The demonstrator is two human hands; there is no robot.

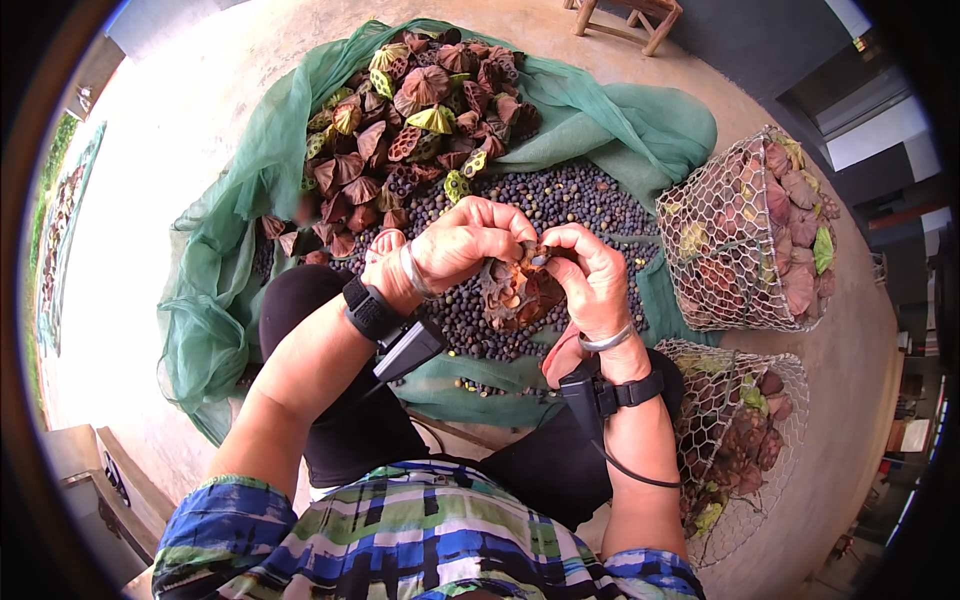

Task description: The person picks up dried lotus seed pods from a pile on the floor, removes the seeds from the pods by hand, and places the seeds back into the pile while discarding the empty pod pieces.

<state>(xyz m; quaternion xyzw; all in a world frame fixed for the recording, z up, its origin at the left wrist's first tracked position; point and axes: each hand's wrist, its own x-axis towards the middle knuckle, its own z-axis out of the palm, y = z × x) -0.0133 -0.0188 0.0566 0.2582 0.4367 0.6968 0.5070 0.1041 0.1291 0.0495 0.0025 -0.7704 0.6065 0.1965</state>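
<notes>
A torn brown lotus seed pod (517, 292) is held between both hands, its orange-brown inside showing. My left hand (476, 244) pinches its upper left edge with thumb and forefinger. At its upper right edge, my right hand (589, 277) grips it, and a dark seed (538, 260) shows by the thumb tip. Below and behind the pod lie loose dark lotus seeds (487, 330) on green netting (480, 394). Beyond the hands is a heap of lotus pods (427, 86), mostly dry and brown, some green-yellow.
Two wire mesh baskets of lotus pods stand at the right, one farther (716, 240) and one nearer (739, 442). Bunched green netting (206, 330) edges the seeds on the left. A wooden stool (634, 19) stands at the top. My bent knees flank the seeds.
</notes>
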